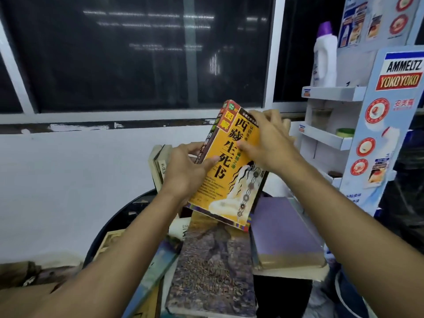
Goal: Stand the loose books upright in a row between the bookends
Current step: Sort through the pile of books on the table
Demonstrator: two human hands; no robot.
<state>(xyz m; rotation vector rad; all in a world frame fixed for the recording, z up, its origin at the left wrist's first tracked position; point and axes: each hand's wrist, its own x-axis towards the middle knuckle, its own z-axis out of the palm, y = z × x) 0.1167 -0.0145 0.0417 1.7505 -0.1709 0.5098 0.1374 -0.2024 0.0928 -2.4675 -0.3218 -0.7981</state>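
The left grip (183,171) pinches the yellow book (231,171) at its spine, thumb on the cover. The right grip (268,143) curls over its far edge. It tilts in the air above loose books (213,267) lying flat on the counter (110,226).

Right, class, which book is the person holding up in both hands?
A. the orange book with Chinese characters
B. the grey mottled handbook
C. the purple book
A: the left hand and the right hand both grip the orange book, tilted, while the purple book lies flat below.
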